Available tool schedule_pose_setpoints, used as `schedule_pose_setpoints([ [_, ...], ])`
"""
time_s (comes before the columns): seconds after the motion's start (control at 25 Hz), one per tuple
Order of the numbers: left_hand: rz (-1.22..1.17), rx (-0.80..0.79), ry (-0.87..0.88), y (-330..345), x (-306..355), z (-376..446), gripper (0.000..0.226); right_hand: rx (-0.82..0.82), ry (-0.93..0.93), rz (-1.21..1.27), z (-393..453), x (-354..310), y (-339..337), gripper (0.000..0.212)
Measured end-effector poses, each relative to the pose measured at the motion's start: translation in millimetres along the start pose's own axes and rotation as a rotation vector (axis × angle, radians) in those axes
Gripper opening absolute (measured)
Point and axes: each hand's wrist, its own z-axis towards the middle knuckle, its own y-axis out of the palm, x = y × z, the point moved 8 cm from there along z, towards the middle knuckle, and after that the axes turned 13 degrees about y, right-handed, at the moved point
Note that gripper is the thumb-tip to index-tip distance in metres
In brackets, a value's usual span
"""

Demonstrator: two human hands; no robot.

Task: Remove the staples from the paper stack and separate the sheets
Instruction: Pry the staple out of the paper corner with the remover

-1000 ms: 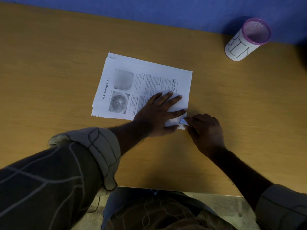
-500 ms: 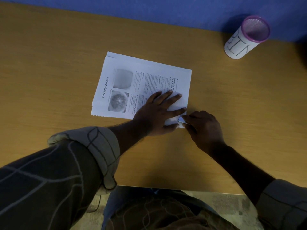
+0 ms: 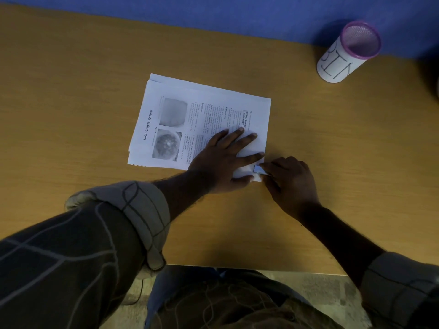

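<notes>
The paper stack [image 3: 202,122] lies on the desk [image 3: 71,91], well apart from the cup [image 3: 344,55]. The left hand [image 3: 223,160] presses it with spread fingers. The right hand [image 3: 289,179] pinches a small metal tool [image 3: 259,169] at the stack's near right corner. The sheets are probably thin and tear easily, so hold close to this corner.

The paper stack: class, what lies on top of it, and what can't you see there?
The left hand presses flat on the paper stack. At its near right corner the right hand holds a small metal tool. The staple and the print beneath the palm are covered.
</notes>
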Motion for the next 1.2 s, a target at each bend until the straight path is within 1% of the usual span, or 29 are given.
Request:
schedule_pose_setpoints([
  [0.2,0.017,0.001,0.004,-1,0,0,0.061,0.073,0.025,-0.053,-10,2,4,0.026],
  [0.4,0.013,-0.005,-0.001,-1,0,0,0.061,0.210,0.021,-0.034,-15,-1,-7,0.021],
  [0.56,0.020,0.020,0.008,-1,1,0,0.060,0.141,0.027,-0.083,-12,-1,-1,0.027],
  [0.68,0.023,0.016,0.011,-1,1,-1,0.060,0.020,0.036,-0.074,-3,0,1,0.027],
  [0.76,0.022,0.006,0.004,0,0,-1,0.062,-0.059,0.056,-0.012,7,4,0,0.026],
  [0.84,0.021,-0.011,0.004,1,-1,0,0.064,-0.062,0.125,0.099,16,11,-9,0.025],
  [0.88,0.023,-0.016,0.005,1,-1,0,0.064,-0.047,0.119,0.090,16,10,-11,0.024],
  [0.96,0.023,-0.009,0.001,1,0,0,0.063,-0.046,-0.026,-0.077,8,-2,-6,0.026],
  [1.0,0.021,-0.003,0.002,0,0,0,0.063,-0.041,-0.080,-0.124,2,-7,-3,0.026],
  [1.04,0.020,-0.003,0.005,1,0,-1,0.062,-0.028,-0.072,-0.122,-1,-6,-2,0.025],
  [1.12,0.029,-0.011,0.002,1,-1,0,0.063,0.009,0.012,-0.063,-1,2,-5,0.026],
  [1.2,0.032,-0.018,-0.006,2,-2,0,0.063,-0.007,0.029,-0.037,2,4,-3,0.026],
])
